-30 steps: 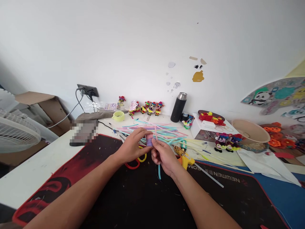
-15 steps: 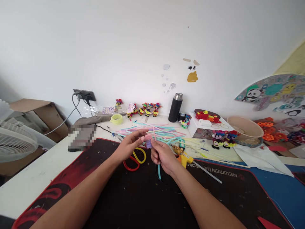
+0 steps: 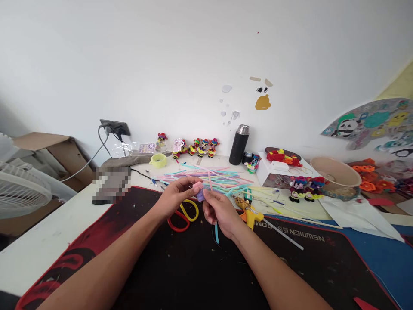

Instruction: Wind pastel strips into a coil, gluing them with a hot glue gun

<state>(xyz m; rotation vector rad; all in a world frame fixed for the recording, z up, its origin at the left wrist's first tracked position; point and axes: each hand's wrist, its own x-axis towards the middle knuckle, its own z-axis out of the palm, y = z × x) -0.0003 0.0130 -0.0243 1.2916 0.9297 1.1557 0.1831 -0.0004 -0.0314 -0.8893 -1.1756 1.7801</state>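
Note:
A small pink and purple fuzzy piece (image 3: pixel 199 192) is between my two hands over the black desk mat. My left hand (image 3: pixel 178 193) pinches its left edge with thumb and fingers. The thumb and curled fingers of my right hand (image 3: pixel 222 211) grip its right side. A pink stem (image 3: pixel 210 178) rises just behind my right hand, and a light blue strip (image 3: pixel 217 234) hangs below it. Scissors with red and yellow handles (image 3: pixel 189 210) lie under my left hand. Pastel pipe cleaners (image 3: pixel 226 174) are spread behind both hands.
A yellow glue gun (image 3: pixel 252 216) lies right of my right hand. Behind are a black thermos (image 3: pixel 239 145), small figures (image 3: pixel 202 147), yellow tape (image 3: pixel 158 161) and a white box (image 3: pixel 274 170). A fan (image 3: pixel 22 181) stands at the left.
My left hand has closed from loosely spread fingers onto the pink end of the piece. The piece is now tilted and more covered by fingers. The view has shifted slightly.

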